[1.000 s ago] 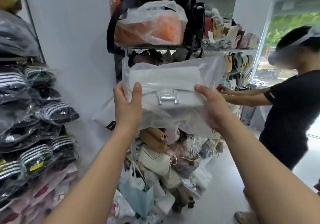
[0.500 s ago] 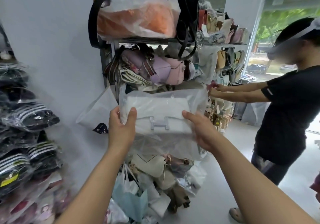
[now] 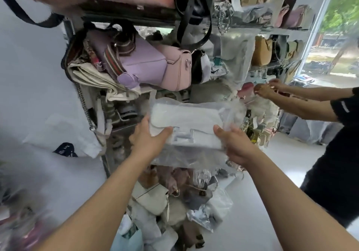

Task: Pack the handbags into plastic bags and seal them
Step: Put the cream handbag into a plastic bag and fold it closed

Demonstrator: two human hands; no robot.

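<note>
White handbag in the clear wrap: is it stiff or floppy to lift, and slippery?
Probably fairly stiff: the white handbag spans flat between the left hand and right hand without sagging. Likely slippery, since the glossy plastic bag lies loose around it. It seems light, held out by its ends.

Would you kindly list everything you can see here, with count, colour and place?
white handbag: one, white with silver clasp, centre, inside the plastic bag
plastic bag: one, clear, round the white handbag
lilac handbag: one, lilac, middle shelf
pink handbag: one, pink, just right of the lilac one
tan handbag: one, tan, farther shelf on the right
rack: one, dark metal, ahead
heap of handbags: many, cream and brown, floor under the rack
other person: one, black top, right edge, reaching to the shelves
left hand: one, grips the bagged handbag's left end
right hand: one, grips its right end
</note>
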